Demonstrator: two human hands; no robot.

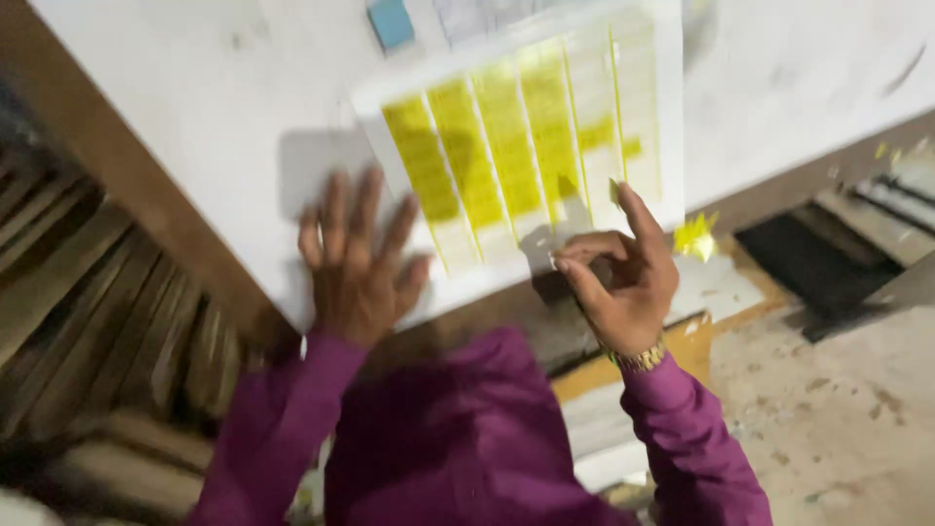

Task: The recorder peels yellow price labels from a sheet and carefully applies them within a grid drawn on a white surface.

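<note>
A white sheet [672,117] carrying several long yellow strips [506,136] lies on a white table top [195,107]. My left hand [355,258] rests flat on the table just left of the sheet, fingers spread, holding nothing. My right hand [618,273] is at the sheet's near edge, with thumb and fingers curled in and the index finger raised beside a small yellowish scrap [615,190]. The picture is blurred, so I cannot tell whether the scrap is pinched. Purple sleeves cover both arms, and a gold bracelet sits on the right wrist.
A blue rectangle [392,21] lies on the table beyond the sheet. Crumpled yellow bits [694,237] sit near the table's right edge. Stacked brown slats [107,321] fill the left side. Dusty floor [838,409] and a dark mat [808,253] are to the right.
</note>
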